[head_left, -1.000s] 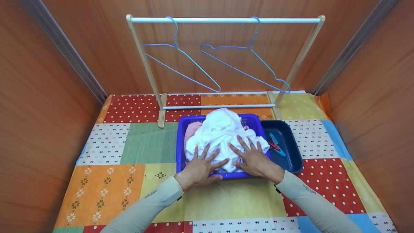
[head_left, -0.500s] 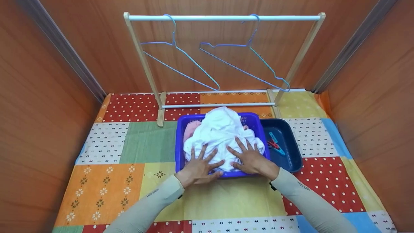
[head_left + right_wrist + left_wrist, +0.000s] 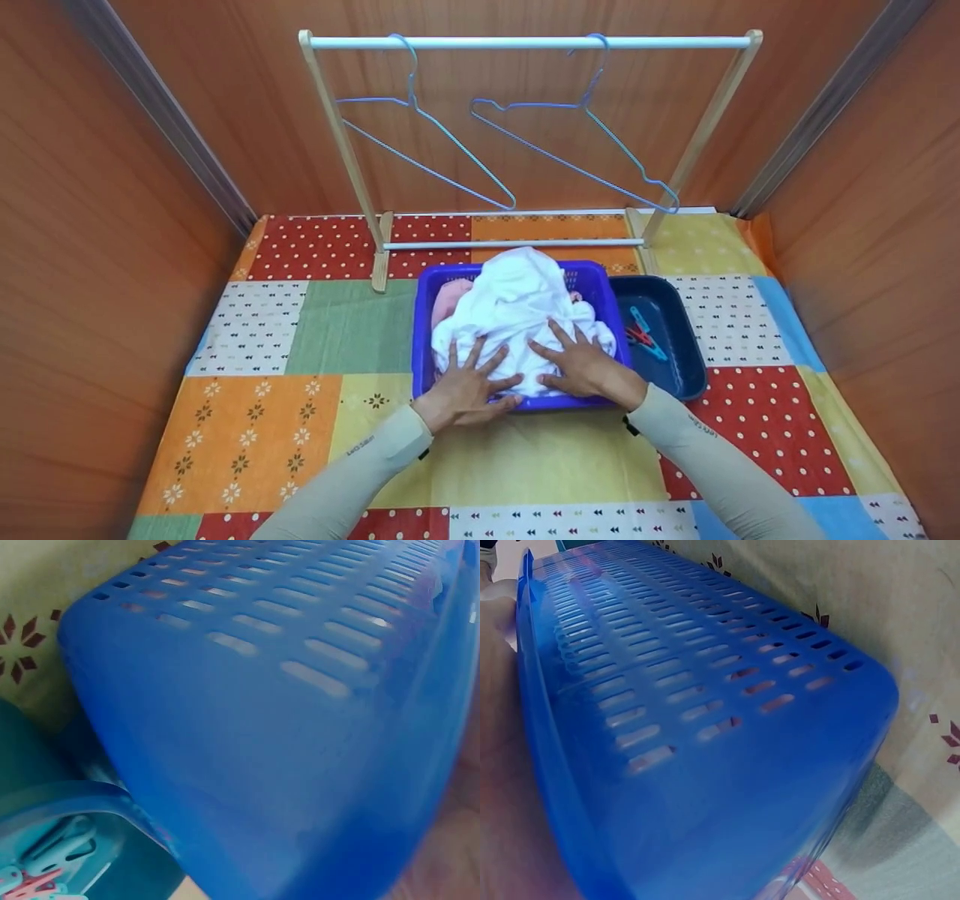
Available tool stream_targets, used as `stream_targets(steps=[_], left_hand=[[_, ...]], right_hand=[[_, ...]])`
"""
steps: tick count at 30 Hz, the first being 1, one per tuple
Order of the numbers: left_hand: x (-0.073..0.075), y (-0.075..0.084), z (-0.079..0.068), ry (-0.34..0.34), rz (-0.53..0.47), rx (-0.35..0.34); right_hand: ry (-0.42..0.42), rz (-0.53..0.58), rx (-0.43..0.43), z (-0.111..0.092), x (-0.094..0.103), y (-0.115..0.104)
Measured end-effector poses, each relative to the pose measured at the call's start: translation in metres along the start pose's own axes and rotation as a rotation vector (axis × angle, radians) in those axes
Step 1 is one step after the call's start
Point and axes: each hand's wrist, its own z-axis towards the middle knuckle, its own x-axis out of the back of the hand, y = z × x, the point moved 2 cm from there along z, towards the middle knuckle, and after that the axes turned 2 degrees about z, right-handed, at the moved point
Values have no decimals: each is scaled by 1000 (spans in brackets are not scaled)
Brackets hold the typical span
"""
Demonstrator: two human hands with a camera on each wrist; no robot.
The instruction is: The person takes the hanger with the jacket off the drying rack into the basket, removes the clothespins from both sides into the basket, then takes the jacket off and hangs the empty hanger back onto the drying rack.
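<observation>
A purple slotted basket [image 3: 421, 330] holds a heap of white cloth [image 3: 517, 292], with a pink cloth [image 3: 448, 297] showing at its left. Both hands lie palm down on the front of the white heap with fingers spread. My left hand [image 3: 465, 390] covers the front left part, its thumb along the front rim. My right hand [image 3: 589, 369] rests at the front right, wrist over the rim. In both wrist views the slotted basket wall [image 3: 705, 787] fills most of the picture, and only a strip of each palm shows beside the rim.
A dark tub [image 3: 679, 337] with several blue and red clothespins [image 3: 646, 341] stands against the basket's right side. Behind is a wooden rack with a white rail [image 3: 510, 43], where a left hanger [image 3: 450, 139] and a right hanger [image 3: 562, 157] hang. Wooden panels enclose the patchwork cloth.
My right hand has shifted slightly left and in over the white cloth, whose right edge has drawn in from the rim. My left hand stays nearly in place.
</observation>
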Motion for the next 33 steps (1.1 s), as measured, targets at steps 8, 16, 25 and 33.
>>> stream_targets(steps=[8, 16, 25, 33], left_hand=[[-1, -3, -3, 56, -15, -2], [8, -5, -4, 100, -110, -45], [27, -4, -16, 187, -143, -87], [63, -9, -29, 391, -141, -130]], right_hand=[[99, 21, 77, -4, -2, 1], [183, 70, 98, -12, 9, 8], [254, 77, 116, -25, 31, 2], [344, 70, 197, -31, 72, 2]])
